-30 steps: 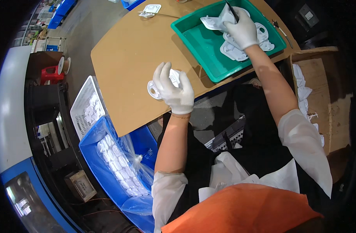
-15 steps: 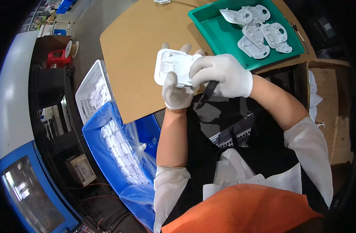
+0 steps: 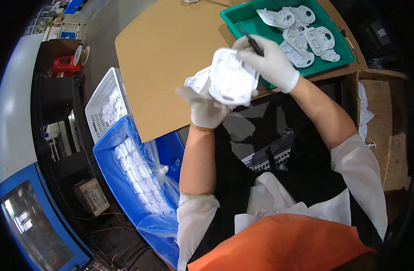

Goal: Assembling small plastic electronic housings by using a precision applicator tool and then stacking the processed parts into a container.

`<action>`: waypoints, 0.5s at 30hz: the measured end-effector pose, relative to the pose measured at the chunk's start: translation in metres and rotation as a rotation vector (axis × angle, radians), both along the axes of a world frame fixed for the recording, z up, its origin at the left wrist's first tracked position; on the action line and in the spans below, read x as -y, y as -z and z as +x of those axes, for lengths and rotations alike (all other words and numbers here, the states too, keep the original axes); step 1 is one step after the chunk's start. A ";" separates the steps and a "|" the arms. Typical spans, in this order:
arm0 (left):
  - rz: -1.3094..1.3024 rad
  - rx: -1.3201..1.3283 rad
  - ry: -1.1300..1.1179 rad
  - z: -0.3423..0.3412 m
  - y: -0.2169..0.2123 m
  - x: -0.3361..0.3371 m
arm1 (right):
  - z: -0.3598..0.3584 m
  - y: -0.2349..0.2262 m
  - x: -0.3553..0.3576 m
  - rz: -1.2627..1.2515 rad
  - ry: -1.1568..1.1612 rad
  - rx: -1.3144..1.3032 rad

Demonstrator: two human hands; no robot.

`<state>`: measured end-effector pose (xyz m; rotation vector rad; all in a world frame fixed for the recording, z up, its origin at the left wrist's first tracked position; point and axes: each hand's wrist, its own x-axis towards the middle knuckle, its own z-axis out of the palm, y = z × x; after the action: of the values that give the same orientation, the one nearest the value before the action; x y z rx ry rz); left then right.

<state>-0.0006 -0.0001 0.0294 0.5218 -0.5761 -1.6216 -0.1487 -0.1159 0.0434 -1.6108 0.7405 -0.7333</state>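
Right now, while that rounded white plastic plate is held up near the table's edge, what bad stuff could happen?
1. The thin black pen-shaped tool in the white-gloved right hand is close to the rounded white plastic plate; it might scratch it.
2. The plate is near the edge of the flat brown table; if the white-gloved left hand slips, it might fall.
3. White plastic pieces overlap in the green rectangular plastic tray; they could scuff each other.

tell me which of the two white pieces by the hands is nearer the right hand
The front piece, its upper-right corner at the right hand. The rear piece shows only partly, behind it and farther left, by the left hand.
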 end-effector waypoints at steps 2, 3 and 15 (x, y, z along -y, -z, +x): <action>-0.110 0.219 -0.064 -0.004 -0.011 0.006 | -0.004 0.000 0.003 -0.029 0.102 0.014; -0.111 0.220 -0.060 -0.009 -0.011 0.006 | -0.004 0.003 0.004 -0.030 0.105 0.015; -0.076 0.828 -0.658 -0.007 0.007 0.004 | -0.010 -0.016 -0.025 -0.828 0.076 -0.351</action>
<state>-0.0076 -0.0044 0.0226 1.1979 -0.9397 -0.7108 -0.1584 -0.0912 0.0589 -2.5192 0.7976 -0.8845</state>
